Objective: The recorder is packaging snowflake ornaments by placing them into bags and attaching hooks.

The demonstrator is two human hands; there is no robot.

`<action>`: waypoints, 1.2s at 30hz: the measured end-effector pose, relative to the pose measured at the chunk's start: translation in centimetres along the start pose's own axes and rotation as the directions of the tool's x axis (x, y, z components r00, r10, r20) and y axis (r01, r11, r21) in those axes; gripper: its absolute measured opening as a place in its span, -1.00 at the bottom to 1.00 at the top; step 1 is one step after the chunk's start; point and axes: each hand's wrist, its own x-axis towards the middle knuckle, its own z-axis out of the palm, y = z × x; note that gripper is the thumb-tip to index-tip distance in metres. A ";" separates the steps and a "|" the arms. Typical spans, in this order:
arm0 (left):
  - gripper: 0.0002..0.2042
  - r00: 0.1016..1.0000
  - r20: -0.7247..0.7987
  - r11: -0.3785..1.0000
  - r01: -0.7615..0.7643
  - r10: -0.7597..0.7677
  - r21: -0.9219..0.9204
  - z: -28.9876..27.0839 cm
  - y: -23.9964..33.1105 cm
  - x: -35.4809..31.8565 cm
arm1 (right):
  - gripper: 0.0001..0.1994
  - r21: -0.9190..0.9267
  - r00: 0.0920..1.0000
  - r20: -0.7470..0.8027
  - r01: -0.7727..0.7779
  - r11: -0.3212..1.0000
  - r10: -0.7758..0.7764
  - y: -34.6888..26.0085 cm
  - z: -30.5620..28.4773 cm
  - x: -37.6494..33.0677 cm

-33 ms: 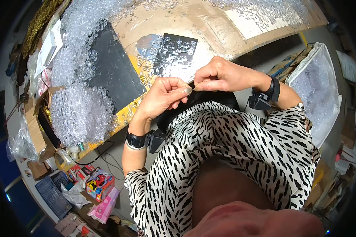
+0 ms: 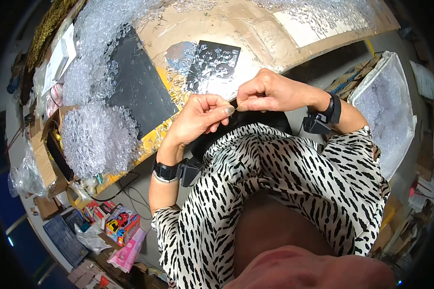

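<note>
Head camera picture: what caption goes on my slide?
Left hand and right hand pinch something thin over dark cloth, beside clear bead piles.

Heaps of glossy clear plastic ornaments (image 2: 99, 137) lie on a worn, scuffed wooden worktop (image 2: 255, 29); beside them a matt black sheet (image 2: 137, 86) and shiny silvery filigree piece (image 2: 205, 67).

Both hands at near edge of counter (image 2: 255, 29): left hand (image 2: 197, 118) and right hand (image 2: 267, 91) pinch thin needle-like piece (image 2: 232, 109) over black cloth (image 2: 255, 120). Silver ornament panel (image 2: 205, 65) just beyond. Clear bead heap (image 2: 96, 137) at left edge.
</note>
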 end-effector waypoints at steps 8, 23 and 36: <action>-0.85 0.999 0.020 0.994 0.048 -0.050 0.102 -0.7 0.2 -0.2 | -0.83 -0.150 0.985 -0.151 0.058 0.987 -0.081 0.0 -1.8 -1.1; -0.83 0.998 -0.038 0.968 -0.044 0.055 0.247 0.2 0.2 0.8 | -0.61 -0.214 0.908 -0.282 0.256 0.943 -0.310 -2.3 -0.2 -0.7; -0.83 0.999 0.029 0.996 -0.027 0.025 0.080 0.1 0.4 1.0 | -0.89 -0.138 0.985 -0.129 0.099 0.985 -0.117 -0.8 0.4 -0.6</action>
